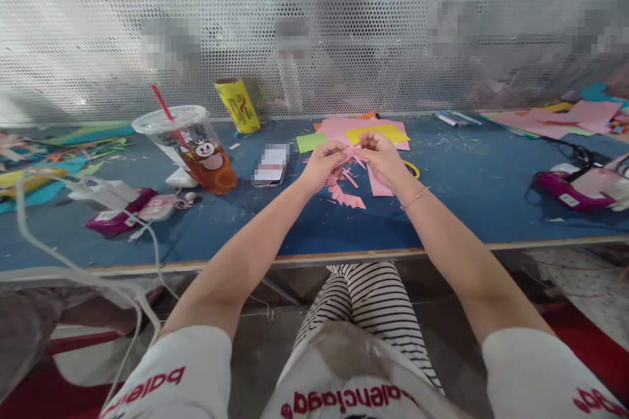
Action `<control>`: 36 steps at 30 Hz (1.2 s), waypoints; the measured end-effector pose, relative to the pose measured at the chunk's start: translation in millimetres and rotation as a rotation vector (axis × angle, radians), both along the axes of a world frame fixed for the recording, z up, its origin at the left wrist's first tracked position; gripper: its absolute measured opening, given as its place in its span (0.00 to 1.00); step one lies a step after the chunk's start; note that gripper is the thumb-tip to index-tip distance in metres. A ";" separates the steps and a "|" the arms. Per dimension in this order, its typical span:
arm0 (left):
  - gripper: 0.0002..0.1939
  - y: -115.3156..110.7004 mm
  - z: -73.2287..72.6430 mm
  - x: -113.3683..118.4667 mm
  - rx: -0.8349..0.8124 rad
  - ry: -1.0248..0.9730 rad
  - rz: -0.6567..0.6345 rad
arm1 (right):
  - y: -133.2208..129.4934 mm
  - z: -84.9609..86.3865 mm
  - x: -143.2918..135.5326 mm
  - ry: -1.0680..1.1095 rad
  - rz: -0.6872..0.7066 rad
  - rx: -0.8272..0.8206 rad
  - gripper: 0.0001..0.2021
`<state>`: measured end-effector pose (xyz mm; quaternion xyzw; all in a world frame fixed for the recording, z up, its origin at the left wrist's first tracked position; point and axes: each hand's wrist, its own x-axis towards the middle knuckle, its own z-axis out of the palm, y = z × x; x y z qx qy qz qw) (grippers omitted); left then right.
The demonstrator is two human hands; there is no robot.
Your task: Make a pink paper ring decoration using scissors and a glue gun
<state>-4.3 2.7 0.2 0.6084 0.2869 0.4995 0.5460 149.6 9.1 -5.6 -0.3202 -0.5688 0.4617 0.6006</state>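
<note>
Both hands meet over the blue table, holding one small folded or cut pink paper piece (354, 153) between them. My left hand (323, 162) pinches its left side. On the right side, the thumb and fingers of my right hand (382, 156) are closed on the same piece. Just below lies a curved strip of cut pink paper (344, 196). Behind the hands are pink sheets (339, 127), a yellow sheet (393, 133) and a light green piece (311, 142). A yellow ring-shaped handle (411, 169) shows partly beside my right wrist.
On the blue table (265, 222) stand a large iced drink cup (209, 157) and a yellow can (238, 106), left of a phone (272, 165). Purple power strips (115, 217) with cables lie at both sides. Pens (457, 119) and paper lie at the back right.
</note>
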 end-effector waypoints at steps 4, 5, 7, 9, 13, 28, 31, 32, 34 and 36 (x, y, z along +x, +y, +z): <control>0.06 1.7 -0.9 -0.4 0.004 -0.002 0.014 | -2.7 1.6 0.0 0.007 -0.010 -0.008 0.19; 0.06 2.0 -1.0 -0.4 0.009 -0.002 0.018 | -2.9 1.6 0.0 0.007 -0.013 -0.008 0.19; 0.06 1.8 -0.7 -0.4 0.014 0.003 0.022 | -3.0 1.3 0.0 0.005 -0.020 -0.002 0.19; 0.06 0.7 0.1 -0.2 0.007 0.005 0.017 | -3.1 1.3 0.0 0.006 -0.011 -0.002 0.19; 0.06 -3.0 1.6 0.8 -0.005 0.009 -0.011 | -5.1 2.6 -1.0 0.003 0.052 -0.031 0.19; 0.05 -8.5 5.6 1.3 0.034 0.065 -0.031 | -12.5 7.9 -3.2 0.021 0.095 -0.110 0.17; 0.05 -8.2 6.4 0.9 0.039 0.087 -0.030 | -14.6 9.9 -2.9 0.045 0.119 -0.130 0.17; 0.05 -8.1 6.7 0.7 0.040 0.095 -0.033 | -15.2 10.6 -2.5 0.048 0.128 -0.136 0.16; 0.05 -7.2 6.7 0.0 0.037 0.103 -0.036 | -16.0 11.7 -1.5 0.051 0.141 -0.149 0.17; 0.05 -5.1 5.8 -1.0 0.032 0.099 -0.031 | -16.1 12.4 0.1 0.061 0.146 -0.158 0.18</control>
